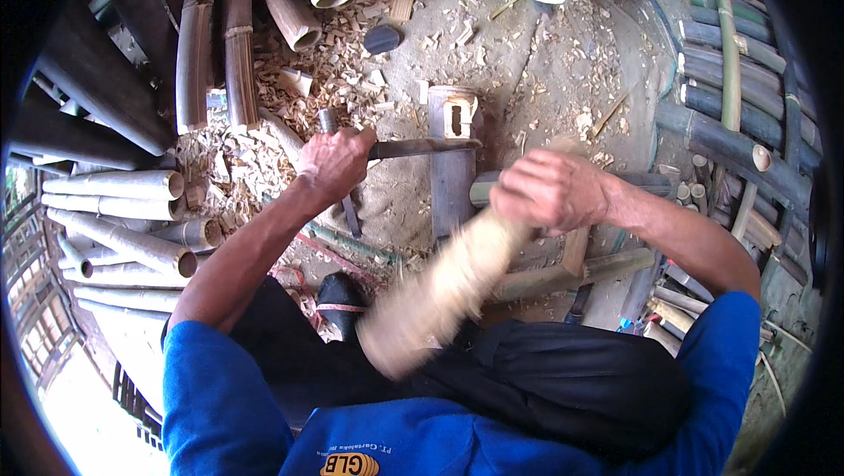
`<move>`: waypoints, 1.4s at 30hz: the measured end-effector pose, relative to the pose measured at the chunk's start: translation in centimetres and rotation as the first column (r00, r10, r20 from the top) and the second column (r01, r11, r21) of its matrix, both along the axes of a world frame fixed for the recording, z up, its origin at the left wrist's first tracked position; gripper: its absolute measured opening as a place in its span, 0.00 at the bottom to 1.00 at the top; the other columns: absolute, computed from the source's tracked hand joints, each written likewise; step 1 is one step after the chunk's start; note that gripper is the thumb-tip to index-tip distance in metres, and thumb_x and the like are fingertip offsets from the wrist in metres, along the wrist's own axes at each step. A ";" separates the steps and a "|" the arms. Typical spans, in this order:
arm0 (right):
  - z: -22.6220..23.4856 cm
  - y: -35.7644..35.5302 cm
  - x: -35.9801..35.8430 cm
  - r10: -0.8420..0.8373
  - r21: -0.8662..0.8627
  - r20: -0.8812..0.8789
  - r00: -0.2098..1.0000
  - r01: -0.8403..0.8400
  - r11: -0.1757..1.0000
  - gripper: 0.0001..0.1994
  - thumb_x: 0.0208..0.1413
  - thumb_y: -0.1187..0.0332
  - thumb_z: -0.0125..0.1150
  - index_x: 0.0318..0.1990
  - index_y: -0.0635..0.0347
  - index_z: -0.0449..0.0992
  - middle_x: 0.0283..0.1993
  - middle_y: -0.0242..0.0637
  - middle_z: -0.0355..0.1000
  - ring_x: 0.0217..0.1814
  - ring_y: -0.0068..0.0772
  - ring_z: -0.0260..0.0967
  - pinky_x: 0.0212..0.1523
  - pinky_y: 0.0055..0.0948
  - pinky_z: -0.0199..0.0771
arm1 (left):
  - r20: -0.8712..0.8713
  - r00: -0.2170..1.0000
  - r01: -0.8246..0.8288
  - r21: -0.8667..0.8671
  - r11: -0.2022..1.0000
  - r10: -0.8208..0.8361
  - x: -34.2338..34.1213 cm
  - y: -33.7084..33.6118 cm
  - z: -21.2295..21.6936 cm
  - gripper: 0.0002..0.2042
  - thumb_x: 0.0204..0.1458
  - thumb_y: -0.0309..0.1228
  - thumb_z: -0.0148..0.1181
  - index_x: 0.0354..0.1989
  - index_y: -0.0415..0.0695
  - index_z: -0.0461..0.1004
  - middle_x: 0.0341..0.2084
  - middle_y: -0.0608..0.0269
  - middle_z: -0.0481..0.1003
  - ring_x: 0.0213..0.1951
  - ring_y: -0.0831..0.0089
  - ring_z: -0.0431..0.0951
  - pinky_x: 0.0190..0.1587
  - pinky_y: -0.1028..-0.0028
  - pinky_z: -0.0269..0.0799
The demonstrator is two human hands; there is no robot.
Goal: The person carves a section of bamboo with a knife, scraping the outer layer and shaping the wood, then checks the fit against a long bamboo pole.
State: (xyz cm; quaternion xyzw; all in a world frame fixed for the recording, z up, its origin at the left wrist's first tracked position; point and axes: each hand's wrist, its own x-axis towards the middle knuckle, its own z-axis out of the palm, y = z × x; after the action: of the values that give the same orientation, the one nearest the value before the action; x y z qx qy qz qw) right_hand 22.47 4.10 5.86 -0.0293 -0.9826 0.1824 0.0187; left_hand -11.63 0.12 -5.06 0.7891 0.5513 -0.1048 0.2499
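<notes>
My left hand (334, 162) is closed round the handle of a large knife. Its dark blade (426, 148) lies across a dark bamboo piece (452, 195), just below a cut-out opening in the pale end of that piece. In my right hand (549, 190) is a light wooden mallet (440, 296), smeared by motion. The mallet slants down to the left, its thick end over my lap. Another long, narrow tool (351, 215) shows beneath my left hand and wrist; most of it is hidden.
Wood chips (237, 164) litter the ground. Bamboo lengths (123, 186) are stacked at the left, and more poles (237, 45) stand at the far left. A bamboo rack (738, 80) is at the right. A split bamboo length (571, 274) lies near my right knee.
</notes>
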 end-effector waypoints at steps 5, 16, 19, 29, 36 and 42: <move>-2.2 3.0 1.8 -0.223 0.115 0.379 0.898 0.193 0.974 0.22 0.43 0.65 0.69 0.46 0.58 0.70 0.37 0.36 0.72 0.37 0.34 0.75 0.35 0.34 0.81 | -0.021 1.000 0.011 -0.054 0.998 -0.012 0.7 -0.4 0.1 0.05 0.54 0.22 0.51 0.37 0.42 0.70 0.32 0.51 0.78 0.29 0.58 0.82 0.27 0.57 0.79; -1.7 1.6 0.7 -0.148 0.047 0.203 0.968 0.141 0.989 0.24 0.42 0.64 0.73 0.47 0.60 0.72 0.40 0.37 0.73 0.41 0.36 0.75 0.44 0.36 0.80 | 0.011 1.000 0.022 0.113 0.993 -0.023 -0.1 -0.2 -1.8 0.05 0.52 0.22 0.54 0.37 0.42 0.70 0.29 0.53 0.77 0.26 0.58 0.81 0.25 0.58 0.79; -2.2 2.9 1.0 0.000 0.085 -0.103 0.995 0.009 0.996 0.21 0.44 0.62 0.73 0.44 0.59 0.72 0.38 0.38 0.73 0.38 0.32 0.75 0.38 0.31 0.82 | 0.005 1.000 0.029 0.039 0.999 -0.029 0.7 0.0 -0.6 0.06 0.55 0.23 0.53 0.40 0.40 0.70 0.32 0.48 0.78 0.30 0.54 0.83 0.30 0.56 0.80; -4.5 5.9 5.0 -0.163 0.098 0.154 0.975 0.149 0.984 0.28 0.46 0.58 0.74 0.51 0.62 0.69 0.37 0.39 0.72 0.38 0.34 0.75 0.36 0.35 0.84 | 0.044 0.999 0.022 0.112 0.994 -0.027 1.3 0.4 -0.6 0.04 0.55 0.22 0.53 0.39 0.39 0.69 0.31 0.47 0.78 0.33 0.53 0.83 0.31 0.56 0.81; -1.3 -0.9 3.3 -0.165 0.064 0.231 0.959 0.154 0.986 0.41 0.34 0.53 0.82 0.57 0.60 0.69 0.45 0.40 0.74 0.45 0.38 0.76 0.43 0.39 0.82 | 0.162 0.983 0.060 0.166 0.984 -0.088 -0.2 0.7 -1.7 0.11 0.61 0.36 0.58 0.47 0.45 0.71 0.37 0.59 0.78 0.30 0.68 0.81 0.27 0.67 0.80; 1.2 -7.9 1.8 -0.312 -0.293 0.333 0.890 0.412 0.863 0.40 0.36 0.54 0.80 0.56 0.63 0.67 0.42 0.45 0.74 0.42 0.42 0.76 0.41 0.39 0.80 | 0.660 0.401 -0.448 -0.464 0.764 0.635 -2.7 8.2 -0.7 0.20 0.58 0.49 0.64 0.38 0.40 0.81 0.17 0.66 0.72 0.17 0.82 0.67 0.17 0.75 0.64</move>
State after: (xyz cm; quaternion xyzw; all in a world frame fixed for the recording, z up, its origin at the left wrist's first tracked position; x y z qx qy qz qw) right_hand 24.26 -3.81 7.08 -0.2428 -0.9026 0.3443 -0.0888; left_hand -14.30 8.34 -5.77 0.4945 0.5941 0.2824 0.5681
